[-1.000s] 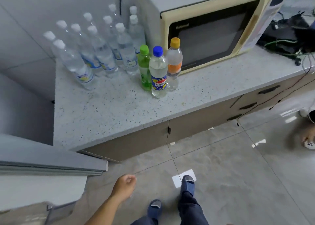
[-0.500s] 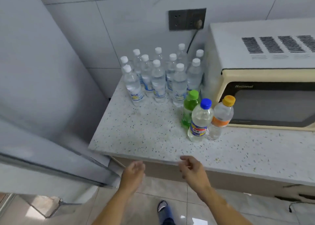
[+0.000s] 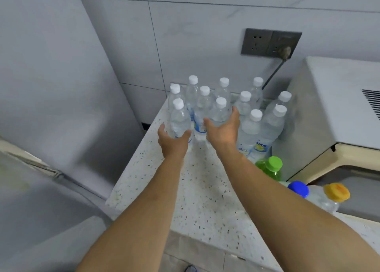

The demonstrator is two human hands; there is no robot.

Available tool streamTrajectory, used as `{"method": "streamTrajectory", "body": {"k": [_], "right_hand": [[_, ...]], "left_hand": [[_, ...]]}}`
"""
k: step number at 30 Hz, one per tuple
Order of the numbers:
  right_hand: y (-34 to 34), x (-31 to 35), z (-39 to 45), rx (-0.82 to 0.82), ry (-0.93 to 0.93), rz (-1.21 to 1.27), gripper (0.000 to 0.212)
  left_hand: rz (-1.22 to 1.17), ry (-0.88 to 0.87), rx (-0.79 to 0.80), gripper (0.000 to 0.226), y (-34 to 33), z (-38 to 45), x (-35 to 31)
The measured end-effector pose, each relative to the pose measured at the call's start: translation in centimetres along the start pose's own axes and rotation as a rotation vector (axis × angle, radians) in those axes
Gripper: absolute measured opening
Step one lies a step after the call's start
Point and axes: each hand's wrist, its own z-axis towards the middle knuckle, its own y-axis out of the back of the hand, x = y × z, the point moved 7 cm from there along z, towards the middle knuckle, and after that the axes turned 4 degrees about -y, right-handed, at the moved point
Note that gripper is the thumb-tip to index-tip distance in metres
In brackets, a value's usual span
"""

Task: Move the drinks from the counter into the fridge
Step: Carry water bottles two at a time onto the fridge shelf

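Clear water bottles [image 3: 249, 131] with white caps stand on a white, dark-speckled counter [image 3: 201, 189] beside green [image 3: 274, 163], blue [image 3: 298, 188] and orange [image 3: 337, 192] caps.

Clear, glossy plastic water bottles [image 3: 249, 130] with matt white plastic caps are standing on a speckled, smooth stone-look countertop [image 3: 202, 191]. Large pale wall tiles [image 3: 205, 35] are showing a smooth, faintly satin finish. The microwave [image 3: 333, 107] casing is appearing as painted, matt metal; the fridge [image 3: 51, 76] surface is looking smooth and softly reflective.

A microwave [image 3: 337, 115] stood at the right, its cord [image 3: 273, 74] plugged into a far wall socket [image 3: 271, 42].
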Motion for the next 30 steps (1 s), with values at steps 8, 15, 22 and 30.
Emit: {"method": "streamTrajectory", "body": {"k": [8, 15, 22, 30], "right_hand": [[-1.2, -0.6, 3.2, 0.006, 0.047, -0.093, 0.063], [-0.4, -1.8, 1.1, 0.029, 0.128, -0.141, 0.06], [2.4, -2.7, -3.8, 0.071, 0.118, -0.108, 0.062], [5.3, -5.1, -9.7, 0.184, 0.209, -0.26, 0.063]], "left_hand": [[0.133, -0.097, 0.002, 0.072, -2.4, 3.8, 0.0], [0.167, -0.163, 0.025, 0.068, -1.3, 2.4, 1.3], [0.296, -0.228, 0.094, 0.072, 2.7, -2.8, 2.6], [0.37, -0.243, 0.248, 0.066, 6.9, -10.6, 5.5]]}}
